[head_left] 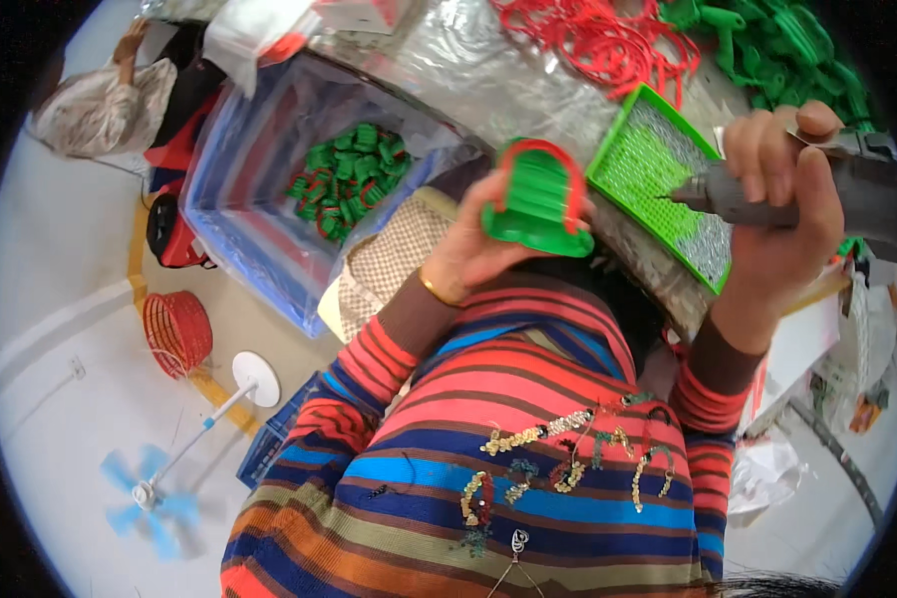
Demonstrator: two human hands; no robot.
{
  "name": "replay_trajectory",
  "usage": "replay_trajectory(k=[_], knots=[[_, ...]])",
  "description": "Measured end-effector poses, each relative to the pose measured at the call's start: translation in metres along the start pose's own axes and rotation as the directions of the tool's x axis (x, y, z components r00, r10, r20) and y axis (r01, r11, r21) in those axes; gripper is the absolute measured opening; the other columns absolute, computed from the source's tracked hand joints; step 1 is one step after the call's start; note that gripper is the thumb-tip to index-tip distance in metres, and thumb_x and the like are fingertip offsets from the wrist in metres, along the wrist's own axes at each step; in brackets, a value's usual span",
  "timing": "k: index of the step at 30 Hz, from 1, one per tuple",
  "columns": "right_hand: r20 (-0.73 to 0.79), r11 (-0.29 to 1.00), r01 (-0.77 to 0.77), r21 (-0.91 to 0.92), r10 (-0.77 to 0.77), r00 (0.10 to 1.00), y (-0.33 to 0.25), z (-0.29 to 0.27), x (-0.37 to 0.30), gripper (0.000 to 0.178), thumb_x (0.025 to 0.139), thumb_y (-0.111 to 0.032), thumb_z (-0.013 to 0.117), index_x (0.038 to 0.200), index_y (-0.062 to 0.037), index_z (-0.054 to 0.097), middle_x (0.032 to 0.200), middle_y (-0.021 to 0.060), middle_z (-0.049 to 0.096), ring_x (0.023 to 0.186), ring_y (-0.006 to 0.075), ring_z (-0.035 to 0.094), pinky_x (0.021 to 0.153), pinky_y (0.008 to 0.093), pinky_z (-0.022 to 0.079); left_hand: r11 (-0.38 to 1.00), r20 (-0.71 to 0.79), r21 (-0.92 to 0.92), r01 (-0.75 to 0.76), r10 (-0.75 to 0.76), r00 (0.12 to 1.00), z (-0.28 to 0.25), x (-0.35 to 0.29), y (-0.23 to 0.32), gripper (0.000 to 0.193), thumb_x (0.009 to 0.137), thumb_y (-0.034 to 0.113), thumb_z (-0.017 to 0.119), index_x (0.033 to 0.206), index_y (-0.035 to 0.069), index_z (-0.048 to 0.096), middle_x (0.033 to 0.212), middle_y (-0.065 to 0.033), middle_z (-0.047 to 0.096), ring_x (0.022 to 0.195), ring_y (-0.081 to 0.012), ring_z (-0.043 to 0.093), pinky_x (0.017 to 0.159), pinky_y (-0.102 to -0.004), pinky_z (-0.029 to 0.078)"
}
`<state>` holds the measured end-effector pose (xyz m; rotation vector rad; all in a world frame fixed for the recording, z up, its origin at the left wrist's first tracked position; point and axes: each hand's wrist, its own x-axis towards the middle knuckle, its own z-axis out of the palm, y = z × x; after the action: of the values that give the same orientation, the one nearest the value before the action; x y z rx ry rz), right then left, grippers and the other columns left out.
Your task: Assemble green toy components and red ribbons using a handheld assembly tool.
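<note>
My left hand (465, 245) is wrapped around a green ribbed plastic part (538, 204) with a red strip along its curved edge. It is held in front of my body, a little blurred. My right hand (789, 189) grips a grey power screwdriver (733, 191), its bit pointing left over a bright green tray (609, 131). Small silvery screws (708, 249) lie in the tray, many of them standing in its grid of holes. The screwdriver's tip and the green part are apart.
Several green and red parts (354, 169) lie in a lined blue crate (259, 234) at the left. Red strips (608, 45) and green parts (787, 45) are heaped at the table's far side. A red basket (177, 334) and a fan (148, 493) stand lower left. Another person (110, 105) is at the upper left.
</note>
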<state>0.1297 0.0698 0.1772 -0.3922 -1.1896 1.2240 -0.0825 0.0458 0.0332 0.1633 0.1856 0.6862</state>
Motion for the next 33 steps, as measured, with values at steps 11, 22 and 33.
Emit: replay_trajectory(k=[11, 22, 33], knots=[[-0.345, 0.628, -0.156, -0.763, -0.192, 0.919, -0.036, -0.024, 0.013, 0.033, 0.088, -0.016, 0.058, 0.113, 0.0049, 0.053, 0.101, 0.0118, 0.06, 0.093, 0.0182, 0.058, 0.087, 0.0322, 0.044, 0.827, -0.661, 0.534, -0.178, 0.539, 0.522, -0.239, -0.176, 0.129, 0.058, 0.092, 0.048, 0.05, 0.135, 0.01, 0.041, 0.134, -0.0094, 0.046, 0.121, -0.0275, 0.047, 0.095, -0.0485, 0.043], [-0.314, 0.46, 0.043, -0.887, -0.67, 0.673, -0.084, -0.055, -0.008, 0.037, 0.096, -0.024, 0.052, 0.119, 0.0043, 0.051, 0.102, 0.0137, 0.064, 0.088, 0.0161, 0.061, 0.079, 0.0282, 0.049, 0.238, -0.085, 0.934, -0.267, 0.872, 0.481, -0.04, 0.0, 0.065, 0.029, 0.093, 0.012, 0.051, 0.12, 0.0, 0.052, 0.095, -0.0063, 0.061, 0.084, -0.0117, 0.057, 0.078, -0.0257, 0.046], [-0.747, 0.234, -0.724, -0.648, -0.381, 0.545, -0.073, -0.29, -0.043, 0.027, 0.088, -0.023, 0.061, 0.109, -0.0058, 0.063, 0.081, 0.0017, 0.064, 0.061, 0.0087, 0.057, 0.052, 0.0219, 0.043, 0.408, -0.078, 0.889, -0.21, 0.585, 0.807, 0.009, 0.043, -0.011, 0.023, 0.095, 0.011, 0.048, 0.114, 0.0, 0.056, 0.086, -0.0036, 0.059, 0.078, -0.0096, 0.055, 0.072, -0.0232, 0.045]])
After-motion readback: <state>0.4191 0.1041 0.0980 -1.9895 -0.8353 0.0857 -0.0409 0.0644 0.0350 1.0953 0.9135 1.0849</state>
